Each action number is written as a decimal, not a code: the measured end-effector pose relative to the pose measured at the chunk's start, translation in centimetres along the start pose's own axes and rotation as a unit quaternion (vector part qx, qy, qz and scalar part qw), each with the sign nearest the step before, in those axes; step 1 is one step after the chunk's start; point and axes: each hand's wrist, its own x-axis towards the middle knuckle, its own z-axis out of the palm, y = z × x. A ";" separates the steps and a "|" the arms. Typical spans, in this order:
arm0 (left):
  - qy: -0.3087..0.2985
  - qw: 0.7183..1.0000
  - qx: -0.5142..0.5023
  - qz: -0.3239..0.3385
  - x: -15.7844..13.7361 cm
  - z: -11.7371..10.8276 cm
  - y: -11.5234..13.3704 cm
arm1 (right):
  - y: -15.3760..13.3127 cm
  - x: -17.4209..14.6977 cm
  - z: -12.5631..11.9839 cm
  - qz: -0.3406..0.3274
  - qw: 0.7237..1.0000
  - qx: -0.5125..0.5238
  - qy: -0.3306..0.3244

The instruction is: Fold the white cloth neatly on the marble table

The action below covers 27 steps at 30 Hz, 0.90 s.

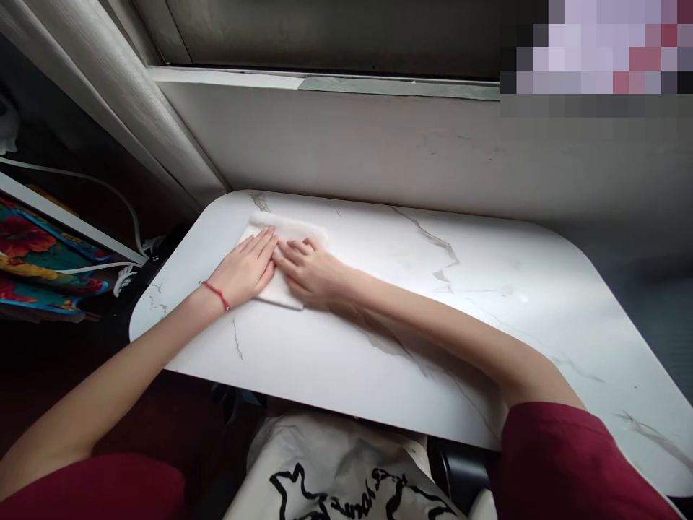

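Table [336, 361]: white, grey marble veins, rounded corners, fills most of view. Wall [351, 144] behind it, pale. Top right corner pixelated, unreadable. Curtain [135, 87] at left, light grey. White fabric [325, 440] below table's near edge: bold black line drawing plus black handwritten-style lettering; partly folded and cut off by frame, words can't be read for sure. Floral fabric [32, 253] far left, red, blue, yellow. Dark red sleeves [563, 455] on both arms, plain where seen. Cloth [284, 289]: white, plain, lies flat on table's left half, under both hands. Left hand [249, 263]: palm down on cloth, fingers straight and together. Right hand [311, 271]: palm down on cloth, fingers loosely bent, tips beside left fingers; can't tell if they pinch cloth. Red bracelet [217, 295] on left wrist.
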 end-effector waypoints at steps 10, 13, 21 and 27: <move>0.055 0.987 0.128 -0.080 -14.4 -1.8 3.5 | -9.8 1.2 -2.9 -0.188 0.981 0.034 -0.019; 0.036 0.984 0.123 -0.127 -13.6 -1.3 0.7 | -9.2 4.2 -1.4 -0.181 0.983 0.018 -0.015; 0.009 0.984 0.063 -0.165 -3.1 0.2 -7.1 | -2.0 9.8 3.0 -0.066 0.997 0.015 0.036; -0.009 0.994 0.067 -0.088 4.9 0.4 -5.1 | 3.2 6.4 2.6 0.035 0.999 0.004 0.030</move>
